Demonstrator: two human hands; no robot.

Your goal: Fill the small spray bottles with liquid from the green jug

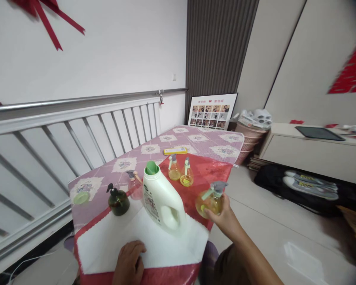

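Note:
My right hand (222, 215) is wrapped round a spray bottle (206, 204) of yellow liquid with a grey head, held over the right edge of the table. My left hand (130, 259) rests on the white cloth (106, 245), fingers loosely bent and nothing in them. In front of it stands a large pale detergent jug (163, 200) with a green spout and no cap on it. Two small spray bottles, one (174, 168) beside another (186, 174), stand on the red cloth (207, 166). Left of the jug are a pink spray bottle (134, 186) and a dark green pump bottle (118, 201).
A light green cap (81, 198) lies at the table's left side. Behind the bottles is a yellow box (175, 151) on the purple tablecloth (160, 138). A white radiator (89, 134) runs along the left; pink baskets (246, 138) stand beyond the far right corner.

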